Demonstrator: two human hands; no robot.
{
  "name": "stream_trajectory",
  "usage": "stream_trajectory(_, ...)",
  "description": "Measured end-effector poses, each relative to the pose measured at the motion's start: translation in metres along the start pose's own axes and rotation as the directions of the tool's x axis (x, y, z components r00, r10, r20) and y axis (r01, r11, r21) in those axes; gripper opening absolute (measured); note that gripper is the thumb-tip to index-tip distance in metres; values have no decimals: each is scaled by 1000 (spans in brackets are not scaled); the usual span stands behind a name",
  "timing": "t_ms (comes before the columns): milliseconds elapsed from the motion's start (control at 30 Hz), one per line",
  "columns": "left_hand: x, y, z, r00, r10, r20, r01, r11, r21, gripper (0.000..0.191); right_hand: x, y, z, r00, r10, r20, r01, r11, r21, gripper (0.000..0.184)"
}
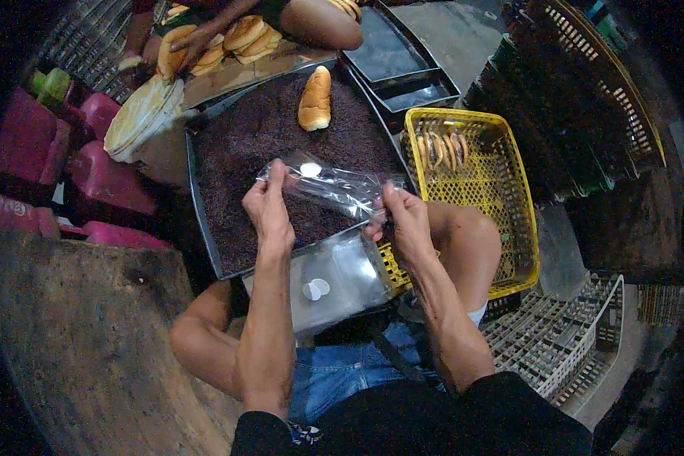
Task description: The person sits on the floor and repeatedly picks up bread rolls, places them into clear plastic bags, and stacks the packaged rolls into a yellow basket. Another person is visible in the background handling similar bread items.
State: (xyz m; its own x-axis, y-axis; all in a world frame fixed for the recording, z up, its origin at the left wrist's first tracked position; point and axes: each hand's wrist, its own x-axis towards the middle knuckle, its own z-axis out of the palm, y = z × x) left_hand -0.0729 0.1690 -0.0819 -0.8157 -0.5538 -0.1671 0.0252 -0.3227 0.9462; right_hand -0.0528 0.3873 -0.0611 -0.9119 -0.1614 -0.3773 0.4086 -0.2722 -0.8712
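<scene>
Between my two hands stretches a clear plastic bag (339, 191) with a white round patch on it. My left hand (271, 199) pinches its left end, and my right hand (402, 219) grips its right end. Beneath lies a large metal tray (206, 239) covered in dark brown granules. A golden bread roll (315, 100) rests on the granules near the tray's far edge. Close to my lap, a stack of flat clear bags (342, 271) carries white round patches (316, 289).
A yellow plastic crate (527, 228) at the right holds a pack of filled bread (443, 151). Dark metal trays (387, 51) lie beyond. At the far left, a co-worker's hands (196, 48) handle bread beside a round pale-crusted container (142, 119). Grey crates (558, 336) stand at the lower right.
</scene>
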Motion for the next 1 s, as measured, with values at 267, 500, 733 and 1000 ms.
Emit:
stream_trajectory(267, 70, 27, -126, 814, -160, -558, -161, 861, -482, 51, 170, 17, 93, 740, -667, 85, 345, 268, -900, 60)
stream_trajectory(500, 58, -16, -115, 867, -69, -493, -125, 928, -350, 63, 209, -10, 39, 816, -515, 264, 502, 403, -765, 41)
stream_trajectory(733, 47, -24, -129, 888, 21, -460, -144, 961, -234, 55, 70, 10, -10, 938, -292, 187, 329, 581, -745, 60)
stream_trajectory(1000, 6, 26, -131, 893, 153, -422, -201, 977, -70, 61, 14, -44, -4, 960, -166, 225, 230, 925, -302, 67)
